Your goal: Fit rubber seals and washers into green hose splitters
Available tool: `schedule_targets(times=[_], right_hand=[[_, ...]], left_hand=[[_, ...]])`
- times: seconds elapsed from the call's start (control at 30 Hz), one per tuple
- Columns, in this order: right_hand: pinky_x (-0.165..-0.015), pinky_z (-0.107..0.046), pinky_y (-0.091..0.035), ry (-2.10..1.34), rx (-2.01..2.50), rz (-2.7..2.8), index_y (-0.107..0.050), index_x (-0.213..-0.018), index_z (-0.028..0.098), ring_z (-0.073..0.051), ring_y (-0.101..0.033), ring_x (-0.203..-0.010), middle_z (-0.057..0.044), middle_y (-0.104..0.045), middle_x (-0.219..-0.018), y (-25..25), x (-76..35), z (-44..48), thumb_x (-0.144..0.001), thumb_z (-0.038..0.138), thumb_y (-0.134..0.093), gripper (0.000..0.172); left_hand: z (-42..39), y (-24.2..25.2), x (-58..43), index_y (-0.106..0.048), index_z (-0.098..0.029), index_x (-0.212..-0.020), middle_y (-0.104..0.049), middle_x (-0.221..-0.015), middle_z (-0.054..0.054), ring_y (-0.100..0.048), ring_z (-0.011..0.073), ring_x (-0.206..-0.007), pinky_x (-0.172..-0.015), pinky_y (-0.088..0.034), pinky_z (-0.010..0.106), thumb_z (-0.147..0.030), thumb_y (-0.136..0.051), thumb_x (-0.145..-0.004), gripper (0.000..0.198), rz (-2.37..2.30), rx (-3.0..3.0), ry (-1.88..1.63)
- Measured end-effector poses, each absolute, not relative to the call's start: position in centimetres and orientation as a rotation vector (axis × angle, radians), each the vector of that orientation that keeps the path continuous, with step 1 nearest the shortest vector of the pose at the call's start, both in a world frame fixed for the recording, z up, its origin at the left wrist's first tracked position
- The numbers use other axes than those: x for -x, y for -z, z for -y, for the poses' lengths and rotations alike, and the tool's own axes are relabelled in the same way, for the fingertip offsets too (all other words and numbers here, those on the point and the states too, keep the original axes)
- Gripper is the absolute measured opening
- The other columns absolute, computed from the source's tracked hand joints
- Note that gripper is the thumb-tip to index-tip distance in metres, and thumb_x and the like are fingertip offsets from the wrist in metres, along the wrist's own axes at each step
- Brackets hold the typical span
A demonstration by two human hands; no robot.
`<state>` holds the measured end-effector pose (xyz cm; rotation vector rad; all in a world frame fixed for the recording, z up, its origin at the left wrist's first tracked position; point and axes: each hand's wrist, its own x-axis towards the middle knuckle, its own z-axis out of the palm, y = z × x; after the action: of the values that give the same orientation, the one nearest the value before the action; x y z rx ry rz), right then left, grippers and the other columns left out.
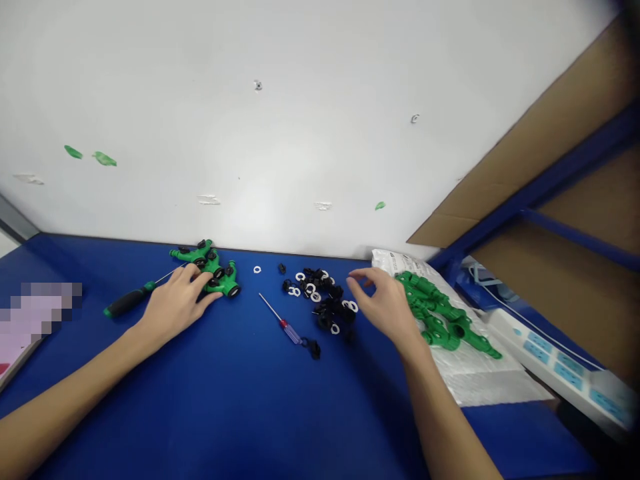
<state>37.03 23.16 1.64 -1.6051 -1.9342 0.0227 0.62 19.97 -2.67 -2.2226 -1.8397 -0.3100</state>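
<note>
While the left hand (pixel 175 303) lays spread fingers on green plastic fittings (pixel 223 275), the right hand (pixel 387 305) hovers, fingers apart, beside small black and white rings (pixel 320 300).

Fittings (pixel 213 270) left, rings (pixel 320 297) centre, screwdriver (pixel 284 325) between, bag (pixel 480 373) right.
</note>
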Motion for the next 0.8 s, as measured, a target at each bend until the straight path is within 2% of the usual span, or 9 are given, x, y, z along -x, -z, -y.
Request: schedule_targets(times=[0.1, 0.17, 0.27, 0.37, 0.43, 0.5, 0.67, 0.73, 0.8], right_hand=[[-0.075, -0.037, -0.048, 0.055, 1.733, 1.829, -0.069, -0.091, 0.016, -0.023, -0.062, -0.074, -0.01, -0.071, -0.086, -3.1, -40.4, -23.0, -0.085, 0.037, -0.05, 0.03], [-0.07, -0.037, -0.048, 0.072, 1.832, 1.8, -0.07, -0.086, 0.016, -0.024, -0.062, -0.072, -0.01, -0.07, -0.082, -3.8, -43.4, -22.1, -0.083, 0.038, -0.051, 0.03], [-0.059, -0.033, -0.048, -0.034, 1.978, 1.906, -0.072, -0.079, 0.019, -0.023, -0.062, -0.064, -0.007, -0.069, -0.077, -3.8, -47.8, -19.9, -0.07, 0.04, -0.066, 0.023], [-0.07, -0.035, -0.052, -0.126, 2.216, 2.119, -0.073, -0.106, 0.025, -0.025, -0.065, -0.078, -0.008, -0.066, -0.094, -2.2, -50.9, -17.8, -0.071, 0.034, -0.068, 0.037], [-0.078, -0.037, -0.052, -0.11, 2.277, 2.174, -0.072, -0.11, 0.026, -0.027, -0.065, -0.089, -0.009, -0.062, -0.099, -1.0, -52.0, -17.1, -0.073, 0.028, -0.065, 0.037], [-0.079, -0.037, -0.051, -0.078, 2.273, 2.176, -0.073, -0.109, 0.023, -0.028, -0.064, -0.093, -0.011, -0.06, -0.099, -0.2, -52.4, -16.8, -0.078, 0.028, -0.061, 0.034], [-0.068, -0.039, -0.051, 0.145, 1.925, 2.071, -0.069, -0.105, 0.016, -0.025, -0.063, -0.073, -0.011, -0.062, -0.095, -0.8, -51.6, -16.4, -0.089, 0.047, -0.051, 0.039], [-0.062, -0.037, -0.049, 0.178, 1.751, 2.029, -0.068, -0.099, 0.017, -0.022, -0.059, -0.067, -0.01, -0.062, -0.09, -1.5, -50.3, -16.1, -0.088, 0.056, -0.051, 0.043], [-0.054, -0.034, -0.045, 0.156, 1.638, 2.003, -0.066, -0.093, 0.019, -0.019, -0.053, -0.059, -0.006, -0.059, -0.081, -2.0, -48.5, -15.9, -0.087, 0.058, -0.053, 0.042]], left_hand=[[-20.2, 2.4, 0.2, -0.062, -0.01, -0.122, -0.062, -0.106, 0.017, -0.061, 0.0353, -0.101, -0.067, -0.055, 0.041, -0.042, -0.04, -0.096, 0.047, 1.87, 2.179, 0.334], [-20.2, 2.3, 0.3, -0.06, -0.008, -0.124, -0.064, -0.104, 0.018, -0.061, 0.0368, -0.1, -0.072, -0.054, 0.044, -0.041, -0.034, -0.097, 0.049, 1.889, 2.146, 0.334], [-19.9, 2.1, 0.1, -0.057, -0.009, -0.126, -0.066, -0.103, 0.017, -0.061, 0.0377, -0.102, -0.073, -0.053, 0.045, -0.038, -0.033, -0.096, 0.049, 1.918, 2.123, 0.33], [-19.1, 1.7, -0.4, -0.053, -0.013, -0.128, -0.067, -0.102, 0.013, -0.063, 0.0344, -0.1, -0.062, -0.051, 0.038, -0.04, -0.038, -0.094, 0.046, 1.949, 2.084, 0.435], [-18.7, 1.5, -0.6, -0.054, -0.015, -0.124, -0.067, -0.098, 0.01, -0.064, 0.0306, -0.099, -0.055, -0.046, 0.032, -0.039, -0.04, -0.093, 0.041, 1.948, 2.041, 0.557], [-18.7, 1.1, -0.8, -0.056, -0.017, -0.117, -0.067, -0.094, 0.008, -0.065, 0.0275, -0.096, -0.054, -0.044, 0.029, -0.036, -0.042, -0.092, 0.035, 1.903, 2.007, 0.691], [-18.1, -0.5, -1.6, -0.063, -0.023, -0.089, -0.066, -0.084, 0.005, -0.063, 0.0222, -0.077, -0.062, -0.049, 0.032, -0.033, -0.051, -0.087, 0.015, 1.794, 2.385, 1.293], [-15.0, 0.3, -1.5, -0.069, -0.027, -0.087, -0.07, -0.092, 0.006, -0.064, 0.0263, -0.086, -0.078, -0.051, 0.04, -0.03, -0.058, -0.083, 0.012, 1.844, 2.697, 1.556], [-9.7, 3.0, -1.0, -0.074, -0.03, -0.091, -0.072, -0.091, 0.008, -0.065, 0.0297, -0.086, -0.075, -0.052, 0.044, -0.03, -0.065, -0.078, 0.015, 1.987, 2.944, 2.01]])
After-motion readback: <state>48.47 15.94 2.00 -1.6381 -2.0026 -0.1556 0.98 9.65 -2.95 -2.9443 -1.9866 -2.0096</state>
